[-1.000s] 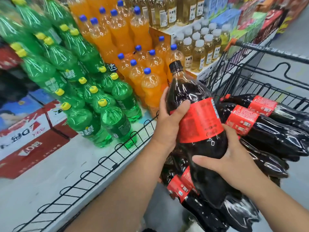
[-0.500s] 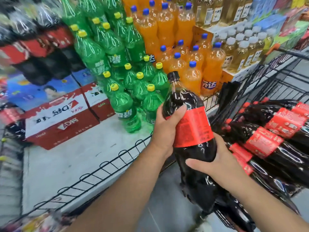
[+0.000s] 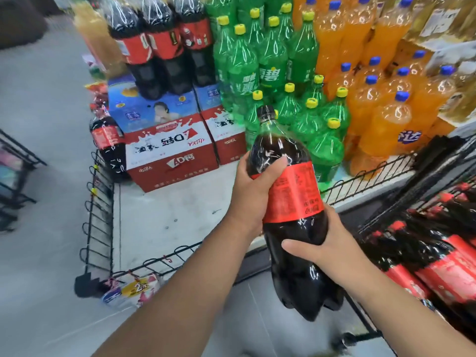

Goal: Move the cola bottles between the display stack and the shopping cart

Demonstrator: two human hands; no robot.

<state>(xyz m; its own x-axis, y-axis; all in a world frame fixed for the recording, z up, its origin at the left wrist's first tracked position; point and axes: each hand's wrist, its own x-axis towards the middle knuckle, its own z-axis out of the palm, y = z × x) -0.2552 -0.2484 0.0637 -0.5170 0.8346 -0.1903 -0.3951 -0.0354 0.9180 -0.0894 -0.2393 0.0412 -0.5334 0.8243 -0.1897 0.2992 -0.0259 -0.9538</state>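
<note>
The large, dark plastic cola bottle with red label [image 3: 291, 202] hangs tilted beside the black wire shopping cart [image 3: 386, 215]. The left hand [image 3: 255, 191] grips its shoulder and the right hand [image 3: 322, 243] its lower body. More cola bottles [image 3: 438, 266] lie in the cart, so much likely remains.

- Centre frame: the cola bottle [image 3: 293, 191] shows near-black brown liquid, a red label with fine pale print and a black cap.
- At 4 o'clock: the cart's cola bottles [image 3: 450, 274] are equally dark, with red labels and red caps, behind the black wire of the shopping cart [image 3: 371, 224].
- At 11 o'clock: the display stack [image 3: 159, 42] is dark cola under red labels.
- At 12 o'clock: green bottles [image 3: 257, 60], yellow caps, white lettering.
- At 2 o'clock: orange bottles [image 3: 381, 112], blue caps.
- At 10 o'clock: cartons [image 3: 170, 161] in red and white, with blue tops.
- At 8 o'clock: a black wire fence [image 3: 99, 220] edges the pale grey shelf [image 3: 167, 215].
</note>
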